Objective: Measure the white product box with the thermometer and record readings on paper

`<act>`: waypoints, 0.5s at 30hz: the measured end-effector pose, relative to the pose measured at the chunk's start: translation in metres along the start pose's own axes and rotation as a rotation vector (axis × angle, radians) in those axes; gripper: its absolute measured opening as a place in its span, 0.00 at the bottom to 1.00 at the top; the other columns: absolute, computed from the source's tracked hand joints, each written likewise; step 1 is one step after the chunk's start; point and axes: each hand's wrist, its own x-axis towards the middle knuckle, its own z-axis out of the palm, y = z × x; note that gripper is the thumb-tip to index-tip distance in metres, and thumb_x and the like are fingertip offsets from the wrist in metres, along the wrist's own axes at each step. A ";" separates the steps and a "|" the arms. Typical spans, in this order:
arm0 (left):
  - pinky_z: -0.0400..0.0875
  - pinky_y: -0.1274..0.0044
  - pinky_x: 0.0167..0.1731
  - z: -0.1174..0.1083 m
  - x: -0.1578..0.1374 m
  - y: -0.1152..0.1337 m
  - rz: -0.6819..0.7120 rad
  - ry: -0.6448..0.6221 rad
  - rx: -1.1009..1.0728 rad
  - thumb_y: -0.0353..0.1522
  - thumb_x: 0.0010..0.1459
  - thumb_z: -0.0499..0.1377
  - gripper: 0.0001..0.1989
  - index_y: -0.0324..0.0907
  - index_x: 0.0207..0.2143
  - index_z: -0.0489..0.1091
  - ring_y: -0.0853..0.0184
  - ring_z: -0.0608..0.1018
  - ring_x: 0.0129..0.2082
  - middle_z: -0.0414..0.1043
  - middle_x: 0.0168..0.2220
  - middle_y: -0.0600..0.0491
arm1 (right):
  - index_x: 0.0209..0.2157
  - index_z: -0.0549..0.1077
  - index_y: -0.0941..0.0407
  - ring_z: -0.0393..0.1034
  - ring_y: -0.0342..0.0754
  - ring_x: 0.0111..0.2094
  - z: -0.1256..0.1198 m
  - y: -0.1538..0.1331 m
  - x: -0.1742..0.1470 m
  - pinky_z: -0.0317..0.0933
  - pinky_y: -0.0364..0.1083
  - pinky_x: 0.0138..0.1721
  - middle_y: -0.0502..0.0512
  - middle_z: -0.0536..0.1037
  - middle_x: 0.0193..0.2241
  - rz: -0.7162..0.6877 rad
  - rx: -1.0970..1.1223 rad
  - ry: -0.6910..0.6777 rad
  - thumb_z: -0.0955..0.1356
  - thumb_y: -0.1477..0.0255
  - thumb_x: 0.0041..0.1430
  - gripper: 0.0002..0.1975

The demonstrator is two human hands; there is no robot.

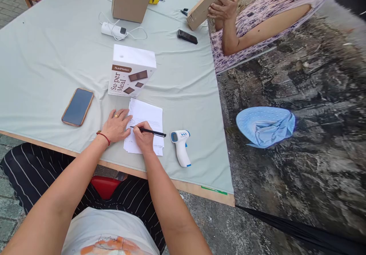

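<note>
The black pen (156,133) slants over a small stack of papers (149,112) on the near part of the desk (42,71). The right hand (143,137) has its grip clamped on the pen, covering part of the sheets; the writing there is too small to read. The left hand (116,126) lies flat at the papers' left edge, its grip apart, fingers slightly spread and hiding that margin. Just right of the papers lies a white thermometer (181,148); left of the hands, a phone (77,107) with a dark screen. Just beyond the papers stands a white box (133,70). Farther off, a brown box (130,1) is cut off at the top. At far right, another person's hand (224,7) holds a carton (210,5); that person's head is out of view.
</note>
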 end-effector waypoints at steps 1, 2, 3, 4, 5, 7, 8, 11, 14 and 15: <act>0.50 0.56 0.65 0.000 0.000 0.000 0.000 0.002 -0.004 0.38 0.62 0.52 0.26 0.39 0.60 0.64 0.50 0.62 0.65 0.58 0.66 0.40 | 0.22 0.64 0.52 0.59 0.44 0.25 0.000 0.000 0.000 0.59 0.45 0.30 0.44 0.66 0.19 0.003 0.004 -0.002 0.64 0.68 0.48 0.05; 0.50 0.56 0.65 0.000 0.000 0.000 0.002 0.004 -0.007 0.38 0.62 0.52 0.25 0.39 0.60 0.64 0.50 0.62 0.65 0.59 0.66 0.40 | 0.22 0.64 0.52 0.59 0.44 0.25 0.000 -0.001 0.000 0.59 0.45 0.30 0.44 0.66 0.19 0.006 0.007 -0.002 0.64 0.68 0.47 0.05; 0.50 0.56 0.65 0.000 0.000 0.000 0.003 0.006 -0.008 0.38 0.62 0.52 0.25 0.39 0.60 0.64 0.50 0.62 0.65 0.59 0.66 0.40 | 0.22 0.64 0.52 0.60 0.44 0.25 0.000 -0.001 0.000 0.59 0.45 0.30 0.44 0.67 0.19 0.009 0.008 0.000 0.64 0.68 0.47 0.05; 0.50 0.55 0.65 0.000 0.000 0.000 0.003 0.006 -0.008 0.38 0.62 0.52 0.25 0.39 0.60 0.64 0.50 0.61 0.65 0.58 0.66 0.40 | 0.22 0.64 0.52 0.60 0.44 0.25 0.000 -0.001 0.000 0.59 0.45 0.30 0.44 0.67 0.19 0.012 0.009 0.002 0.64 0.68 0.47 0.05; 0.50 0.55 0.65 0.000 0.000 0.000 0.003 0.005 -0.005 0.38 0.62 0.52 0.25 0.39 0.60 0.64 0.50 0.61 0.65 0.58 0.66 0.40 | 0.22 0.64 0.52 0.60 0.44 0.25 -0.001 -0.001 0.000 0.59 0.45 0.30 0.44 0.67 0.19 0.014 0.010 0.006 0.64 0.68 0.47 0.05; 0.50 0.56 0.65 0.000 0.000 0.000 0.002 -0.001 0.002 0.38 0.62 0.52 0.25 0.39 0.60 0.64 0.50 0.61 0.66 0.58 0.66 0.40 | 0.22 0.64 0.52 0.59 0.44 0.25 0.000 -0.001 0.000 0.59 0.45 0.30 0.45 0.67 0.19 0.015 0.012 0.009 0.64 0.68 0.47 0.05; 0.50 0.56 0.65 0.000 0.000 0.000 0.001 -0.005 0.005 0.38 0.62 0.52 0.26 0.39 0.60 0.64 0.50 0.61 0.66 0.58 0.66 0.40 | 0.22 0.64 0.52 0.59 0.44 0.25 0.000 -0.002 0.000 0.59 0.45 0.30 0.45 0.67 0.19 0.015 0.013 0.008 0.64 0.68 0.47 0.05; 0.50 0.56 0.65 0.000 0.000 0.000 -0.002 -0.015 0.014 0.38 0.62 0.52 0.26 0.39 0.61 0.63 0.51 0.61 0.66 0.57 0.67 0.40 | 0.22 0.64 0.52 0.59 0.44 0.25 0.000 -0.002 0.000 0.59 0.45 0.31 0.45 0.66 0.20 0.020 0.016 0.009 0.64 0.68 0.47 0.05; 0.49 0.56 0.65 0.000 0.001 0.000 0.000 -0.022 0.019 0.38 0.62 0.52 0.26 0.38 0.61 0.63 0.50 0.61 0.66 0.57 0.67 0.40 | 0.22 0.64 0.53 0.60 0.43 0.26 -0.001 -0.002 0.000 0.59 0.45 0.31 0.45 0.66 0.20 0.026 0.015 0.022 0.64 0.67 0.48 0.05; 0.49 0.56 0.65 0.000 0.001 0.000 0.000 -0.023 0.020 0.38 0.62 0.52 0.26 0.38 0.61 0.63 0.50 0.61 0.66 0.57 0.67 0.40 | 0.23 0.64 0.53 0.60 0.43 0.26 -0.001 -0.002 0.000 0.59 0.45 0.31 0.45 0.66 0.20 0.027 0.013 0.024 0.64 0.67 0.48 0.05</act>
